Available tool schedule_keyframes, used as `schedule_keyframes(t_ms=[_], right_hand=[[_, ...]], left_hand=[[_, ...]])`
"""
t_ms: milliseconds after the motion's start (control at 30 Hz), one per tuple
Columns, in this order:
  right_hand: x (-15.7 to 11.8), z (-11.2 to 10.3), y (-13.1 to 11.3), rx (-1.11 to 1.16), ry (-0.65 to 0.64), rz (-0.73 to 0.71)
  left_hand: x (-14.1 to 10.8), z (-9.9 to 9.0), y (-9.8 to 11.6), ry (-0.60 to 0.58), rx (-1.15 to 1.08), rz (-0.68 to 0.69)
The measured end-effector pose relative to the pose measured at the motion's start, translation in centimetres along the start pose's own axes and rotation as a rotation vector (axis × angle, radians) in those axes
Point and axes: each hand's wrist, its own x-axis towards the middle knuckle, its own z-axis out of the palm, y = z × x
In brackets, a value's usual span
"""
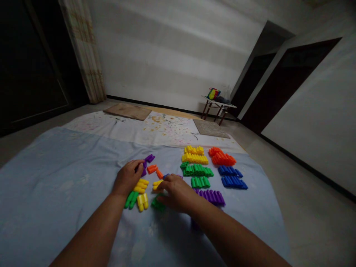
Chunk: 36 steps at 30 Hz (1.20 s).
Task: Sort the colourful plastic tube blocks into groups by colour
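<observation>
Finger-shaped plastic building blocks in several colours lie on a pale blue cloth. My left hand (128, 178) is curled at the left of the loose pile, its fingertips against a purple block (144, 171). Beside and below it are yellow blocks (141, 186), a green block (131, 200) and a pale yellow block (142, 202). My right hand (178, 193) reaches in from the right, thumb and fingers around a dark green block (158, 204), which they partly hide. Another yellow block (157, 184) sits by its fingertips. Orange blocks (152, 169) lie between the hands.
To the right stand colour-sorted rows: yellow (194, 158), orange-red (224, 158), green (198, 170), blue (234, 182) and purple (213, 197), the last partly behind my right forearm. Two flat boards (128, 111) lie at the far edge. A small table (219, 102) stands beyond.
</observation>
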Motion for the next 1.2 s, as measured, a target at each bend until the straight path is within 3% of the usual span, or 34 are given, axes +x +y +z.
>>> schedule_keyframes(t_ms=[233,433,533,667,800,933,1067,1200], right_hand=[[-0.9,0.5,-1.3,-0.121,-0.103,-0.012],[-1.9,-0.3,-1.4,0.198,-0.043,0.156],[-2.5,0.2,-1.2,0.323,-0.08,0.211],[-2.9,0.6,-0.8,0.115,-0.124,0.271],[-3.2,-0.2,-0.7,0.059,-0.046,0.086],[-3.0,-0.2,-1.0,-0.036,-0.158,-0.145],[-2.8,0.6,-0.8,-0.124,-0.212,-0.152],[-3.6,-0.4,0.1,-0.046,-0.101,-0.03]], left_hand=[[0.0,0.1,-0.1,0.001,-0.025,-0.037],[0.0,0.0,0.0,-0.001,-0.016,-0.064],[0.0,0.1,0.0,-0.007,-0.021,-0.045],[-0.1,0.2,-0.1,-0.01,-0.028,-0.048],[-0.1,0.2,-0.1,-0.009,-0.037,-0.046],[-0.1,0.1,-0.1,-0.001,-0.059,-0.066],[0.0,0.2,-0.5,0.01,-0.059,-0.088],[0.2,0.3,-0.7,-0.005,-0.029,-0.1]])
